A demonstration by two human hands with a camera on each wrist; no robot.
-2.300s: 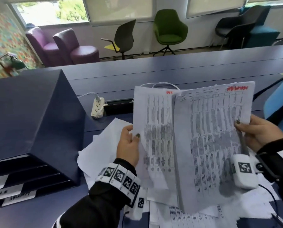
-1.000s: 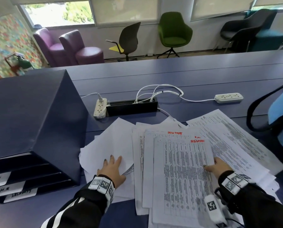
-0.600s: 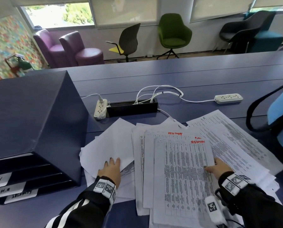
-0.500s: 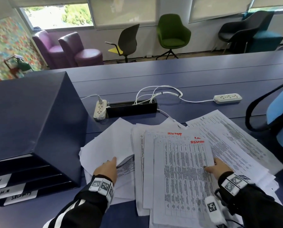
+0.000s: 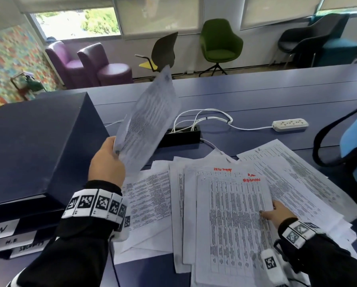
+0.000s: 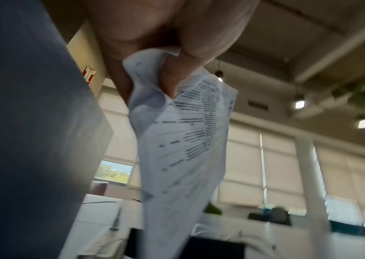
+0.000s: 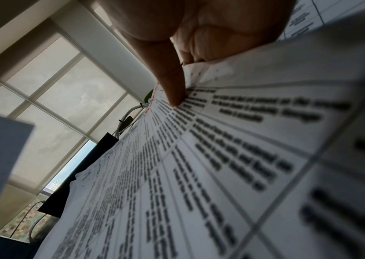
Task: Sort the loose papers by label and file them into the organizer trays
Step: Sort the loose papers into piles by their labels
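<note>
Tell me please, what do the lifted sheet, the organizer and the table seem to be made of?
Sheet: thin printed paper, matte; it curls and creases where the left hand pinches it.
Organizer: dark blue, smooth, dull sheen, sharp edges; possibly coated board or plastic, hard to tell.
Table: blue, smooth, satin top with straight seams; probably laminate.

An office — long blue desk (image 5: 256, 96), organizer trays (image 5: 38, 146), visitor chairs (image 5: 221, 44).
</note>
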